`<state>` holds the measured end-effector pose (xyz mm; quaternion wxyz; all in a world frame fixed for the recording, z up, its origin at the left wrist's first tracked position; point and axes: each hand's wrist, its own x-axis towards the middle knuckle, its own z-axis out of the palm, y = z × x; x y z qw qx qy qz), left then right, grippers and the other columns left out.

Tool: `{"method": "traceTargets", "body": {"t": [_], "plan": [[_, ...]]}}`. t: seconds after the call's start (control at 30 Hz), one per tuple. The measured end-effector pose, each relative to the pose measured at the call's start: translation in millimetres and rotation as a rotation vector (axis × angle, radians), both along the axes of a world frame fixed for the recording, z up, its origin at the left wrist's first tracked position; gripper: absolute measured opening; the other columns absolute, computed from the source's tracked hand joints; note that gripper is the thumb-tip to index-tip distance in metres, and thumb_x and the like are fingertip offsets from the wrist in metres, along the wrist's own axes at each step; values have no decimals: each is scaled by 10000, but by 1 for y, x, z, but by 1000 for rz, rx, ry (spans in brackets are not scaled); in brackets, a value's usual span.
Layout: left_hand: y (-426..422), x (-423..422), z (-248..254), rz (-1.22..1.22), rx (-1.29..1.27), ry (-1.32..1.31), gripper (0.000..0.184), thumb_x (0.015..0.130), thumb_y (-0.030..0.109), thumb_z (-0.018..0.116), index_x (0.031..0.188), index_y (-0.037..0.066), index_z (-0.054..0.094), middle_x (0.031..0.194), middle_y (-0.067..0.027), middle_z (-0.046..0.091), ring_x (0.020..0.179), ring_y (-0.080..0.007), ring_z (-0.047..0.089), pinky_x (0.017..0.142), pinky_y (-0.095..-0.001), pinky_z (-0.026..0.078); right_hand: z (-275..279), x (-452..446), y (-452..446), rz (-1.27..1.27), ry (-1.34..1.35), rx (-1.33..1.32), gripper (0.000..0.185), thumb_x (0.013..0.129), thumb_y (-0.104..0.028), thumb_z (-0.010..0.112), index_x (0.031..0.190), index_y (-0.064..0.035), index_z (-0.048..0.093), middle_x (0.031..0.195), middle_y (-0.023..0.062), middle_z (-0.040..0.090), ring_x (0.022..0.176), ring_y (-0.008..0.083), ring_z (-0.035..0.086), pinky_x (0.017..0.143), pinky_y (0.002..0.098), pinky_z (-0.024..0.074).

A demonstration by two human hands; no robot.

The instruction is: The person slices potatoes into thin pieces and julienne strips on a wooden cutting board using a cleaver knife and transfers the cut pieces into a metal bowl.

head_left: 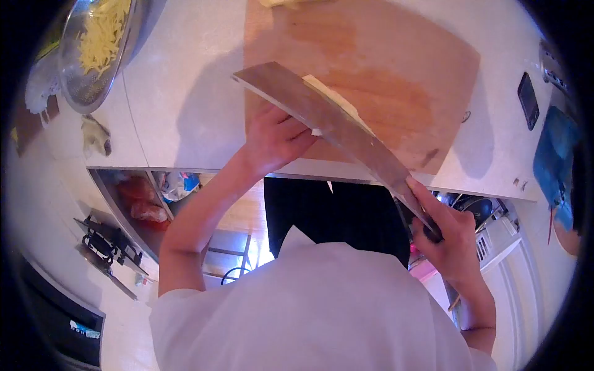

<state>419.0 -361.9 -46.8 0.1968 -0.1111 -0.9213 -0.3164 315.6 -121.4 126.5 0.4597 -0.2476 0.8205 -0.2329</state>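
Observation:
A large cleaver (334,127) slants over the wooden cutting board (433,80), its blade tip to the upper left. My right hand (447,232) is wrapped round its handle near the counter's front edge. Along the far side of the blade shows a pale yellow piece of food (337,99), partly hidden by the blade. My left hand (278,139) is at the board's left front, fingers curled beneath the blade's near side. A small white bit shows at its fingertips; what the fingers hold is mostly hidden.
A metal colander (80,93) with pale yellow strips (102,37) stands at the upper left. On the right are a phone (528,101) and a blue cloth or bag (554,161). Open drawers lie below the counter edge. Another pale piece (281,2) lies at the board's far edge.

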Motion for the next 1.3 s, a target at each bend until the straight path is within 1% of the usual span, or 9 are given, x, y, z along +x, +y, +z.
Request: {"method": "traceTargets", "body": {"t": [0.13,0.23,0.3,0.53,0.63,0.87,0.97,1.1,1.3], "plan": [[1,4,-3,-5,54,-64,218,484,112,668,701,129,649,830,11,638,824,-189,609,675,-349,510,-3,3,1,29,48,-2,708,622,25,642,1286,-147,470,657,98,561,567,245,568,567,335,474],[4,12,-16,-14,159,-214,202,499,119,671,699,136,648,836,13,637,823,-197,603,678,-353,509,0,2,-3,41,58,23,593,664,67,575,1238,-67,512,736,169,618,601,295,614,610,317,492],[4,12,-15,-11,176,-215,194,512,127,669,705,140,650,841,14,635,827,-198,597,676,-349,509,0,3,-5,22,53,12,583,672,64,569,1237,-67,513,737,169,618,590,287,611,607,306,488],[-4,-9,15,-19,-57,21,228,561,127,647,786,150,668,862,23,633,842,-181,583,666,-299,505,1,-1,-10,-56,-7,18,544,704,45,554,1234,-68,513,744,176,622,581,260,619,604,270,472],[-5,-9,13,-34,-72,49,241,574,120,640,812,146,669,876,24,633,858,-183,583,675,-294,508,-12,0,-11,-34,11,-1,668,661,30,621,1277,-183,479,774,152,632,644,287,628,618,331,503],[1,-11,14,11,-110,54,238,589,116,637,823,151,666,918,30,635,871,-181,585,680,-302,516,-42,2,-27,-73,107,-57,645,668,29,615,1267,-179,494,732,142,615,624,284,618,604,324,495],[-1,-11,15,-22,-75,66,228,569,102,641,791,146,667,902,28,634,848,-183,590,669,-314,519,-24,-6,-25,-72,105,-35,676,645,39,622,1271,-178,492,701,126,600,605,273,606,598,319,493],[1,12,-8,-4,157,-139,220,508,93,653,723,134,671,845,14,636,811,-183,600,650,-322,518,-4,4,-5,15,87,-44,706,610,41,637,1269,-171,498,686,109,589,574,246,585,574,323,489],[4,11,-12,9,65,-80,218,467,108,662,684,136,670,807,8,638,800,-192,606,630,-318,512,-6,8,1,25,100,-4,708,614,27,645,1275,-177,490,674,99,588,570,243,588,563,335,489]]}}
